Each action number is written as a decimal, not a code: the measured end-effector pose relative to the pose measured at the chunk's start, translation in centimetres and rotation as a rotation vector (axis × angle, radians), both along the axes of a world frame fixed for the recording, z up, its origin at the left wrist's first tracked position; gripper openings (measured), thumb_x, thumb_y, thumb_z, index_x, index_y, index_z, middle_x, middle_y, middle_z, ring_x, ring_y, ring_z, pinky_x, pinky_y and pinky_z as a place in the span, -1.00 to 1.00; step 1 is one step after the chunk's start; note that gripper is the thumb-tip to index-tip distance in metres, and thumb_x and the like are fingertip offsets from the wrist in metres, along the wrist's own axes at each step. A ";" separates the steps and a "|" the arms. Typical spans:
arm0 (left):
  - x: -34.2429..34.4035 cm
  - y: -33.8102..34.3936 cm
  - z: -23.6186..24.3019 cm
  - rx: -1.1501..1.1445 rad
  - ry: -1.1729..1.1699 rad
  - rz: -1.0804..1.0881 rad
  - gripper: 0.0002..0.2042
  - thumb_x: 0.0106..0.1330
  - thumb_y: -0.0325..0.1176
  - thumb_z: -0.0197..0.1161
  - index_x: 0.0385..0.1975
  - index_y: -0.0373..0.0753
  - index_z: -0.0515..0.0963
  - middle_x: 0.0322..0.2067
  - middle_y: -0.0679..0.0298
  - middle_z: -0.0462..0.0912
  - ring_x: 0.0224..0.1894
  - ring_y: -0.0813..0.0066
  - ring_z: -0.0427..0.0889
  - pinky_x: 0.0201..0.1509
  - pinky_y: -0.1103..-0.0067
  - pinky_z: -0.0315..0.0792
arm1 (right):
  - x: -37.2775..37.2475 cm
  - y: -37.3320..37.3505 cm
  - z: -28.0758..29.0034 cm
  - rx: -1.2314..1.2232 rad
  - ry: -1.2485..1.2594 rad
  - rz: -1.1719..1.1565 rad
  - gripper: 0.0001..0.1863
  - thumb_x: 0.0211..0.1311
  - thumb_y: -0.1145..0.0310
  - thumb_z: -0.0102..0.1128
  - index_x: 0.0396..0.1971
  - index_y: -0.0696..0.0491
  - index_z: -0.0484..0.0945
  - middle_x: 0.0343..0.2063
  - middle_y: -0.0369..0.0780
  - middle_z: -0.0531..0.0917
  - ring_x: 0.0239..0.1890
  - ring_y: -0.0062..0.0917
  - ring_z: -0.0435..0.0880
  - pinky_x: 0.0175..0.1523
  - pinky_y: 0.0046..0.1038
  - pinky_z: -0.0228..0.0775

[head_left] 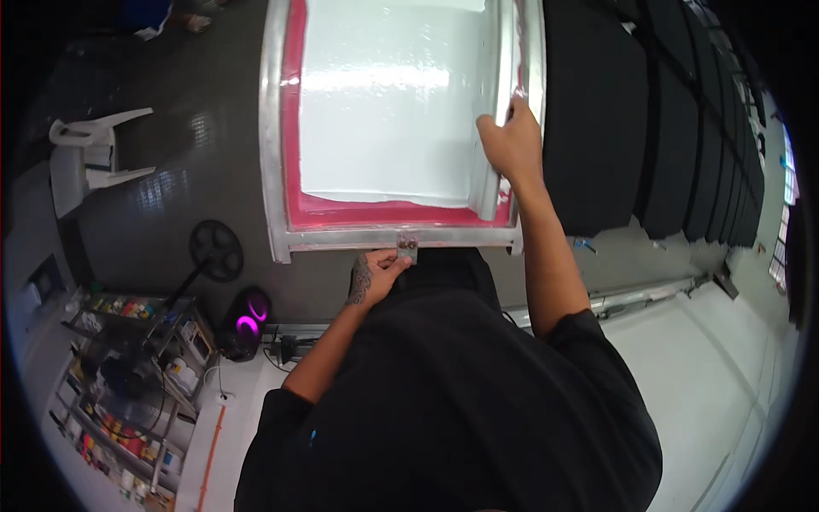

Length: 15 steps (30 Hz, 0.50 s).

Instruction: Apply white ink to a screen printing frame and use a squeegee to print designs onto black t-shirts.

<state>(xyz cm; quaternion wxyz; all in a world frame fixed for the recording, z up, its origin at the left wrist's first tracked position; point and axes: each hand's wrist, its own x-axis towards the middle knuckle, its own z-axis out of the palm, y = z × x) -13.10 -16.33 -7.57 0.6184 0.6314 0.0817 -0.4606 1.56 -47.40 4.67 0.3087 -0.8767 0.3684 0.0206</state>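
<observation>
A screen printing frame [273, 128] with a metal rim lies in front of me. Its mesh has a pink-red border and is coated with glossy white ink [384, 141]. Along the inner right side runs a long squeegee [486, 192], set lengthwise. My right hand [514, 147] is closed around its upper edge, thumb on the inner side; some fingers are hidden. At the middle of the near rim sits a small metal bracket [408, 248] with bolts. The fingers of my left hand [375, 273] pinch this bracket from the left.
Black fabric pieces [597, 111] lie in rows to the right of the frame. On the left are a white plastic chair [85, 162], a pedestal fan's round base [216, 250], a speaker with purple lights [247, 322] and a shelf of bottles [128, 305]. A person's foot [198, 23] shows far left.
</observation>
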 end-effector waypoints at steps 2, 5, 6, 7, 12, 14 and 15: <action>0.1 0.0 0.2 0.063 -0.023 -0.116 -0.75 0.39 -0.29 0.38 -0.10 -0.34 0.71 -0.29 0.26 0.79 -0.25 0.61 0.70 -0.07 0.60 0.55 | 0.5 0.1 0.5 0.082 -0.078 0.039 -0.59 0.08 0.30 0.19 -0.21 0.36 0.59 -0.31 0.18 0.70 -0.20 0.03 0.71 -0.01 -0.16 0.52; -0.1 0.1 -0.3 0.063 0.007 -0.109 -0.75 0.38 -0.28 0.38 -0.11 -0.34 0.71 -0.30 0.28 0.79 -0.25 0.62 0.71 -0.08 0.60 0.54 | 2.1 0.1 1.0 0.183 -0.237 0.172 -0.58 0.10 0.36 0.20 -0.11 0.37 0.60 -0.35 0.14 0.71 -0.27 -0.11 0.76 -0.06 -0.25 0.56; -0.4 0.2 -0.5 0.052 0.024 -0.093 -0.74 0.38 -0.29 0.39 -0.09 -0.34 0.71 -0.29 0.26 0.79 -0.24 0.60 0.71 -0.06 0.59 0.55 | 2.9 -0.3 1.3 0.145 -0.202 0.236 -0.56 0.11 0.37 0.22 -0.04 0.33 0.60 -0.33 0.15 0.72 -0.27 -0.12 0.77 -0.06 -0.26 0.57; -0.6 0.3 -0.7 0.056 0.015 -0.074 -0.74 0.38 -0.29 0.39 -0.09 -0.34 0.71 -0.29 0.26 0.79 -0.24 0.60 0.71 -0.06 0.59 0.55 | 4.1 -0.5 1.7 0.149 -0.210 0.255 -0.56 0.11 0.37 0.22 -0.04 0.33 0.60 -0.33 0.15 0.72 -0.27 -0.12 0.77 -0.06 -0.26 0.57; -0.2 0.4 0.6 0.049 0.050 -0.008 -0.67 0.35 -0.25 0.42 0.01 -0.31 0.68 -0.28 0.20 0.79 -0.23 0.56 0.71 -0.06 0.57 0.57 | 10.5 -2.9 2.3 -0.066 -0.166 0.507 -0.55 0.14 0.37 0.21 0.05 0.21 0.59 -0.25 0.11 0.72 -0.20 -0.05 0.75 0.03 -0.21 0.56; 1.5 0.2 3.0 0.190 0.002 -0.100 -0.61 0.30 -0.16 0.47 -0.02 -0.30 0.70 -0.32 0.19 0.78 -0.27 0.52 0.72 -0.10 0.54 0.59 | 13.6 -5.2 0.5 -0.217 -0.191 0.645 -0.55 0.14 0.37 0.21 0.07 0.14 0.59 -0.17 0.07 0.72 -0.13 -0.03 0.72 0.06 -0.17 0.55; 2.3 0.2 4.0 0.194 -0.009 -0.095 -0.61 0.30 -0.16 0.47 -0.02 -0.30 0.70 -0.32 0.19 0.78 -0.27 0.52 0.72 -0.10 0.54 0.59 | 15.2 -5.8 0.2 -0.217 -0.204 0.647 -0.55 0.14 0.37 0.21 0.07 0.14 0.59 -0.17 0.07 0.72 -0.13 -0.03 0.72 0.06 -0.17 0.55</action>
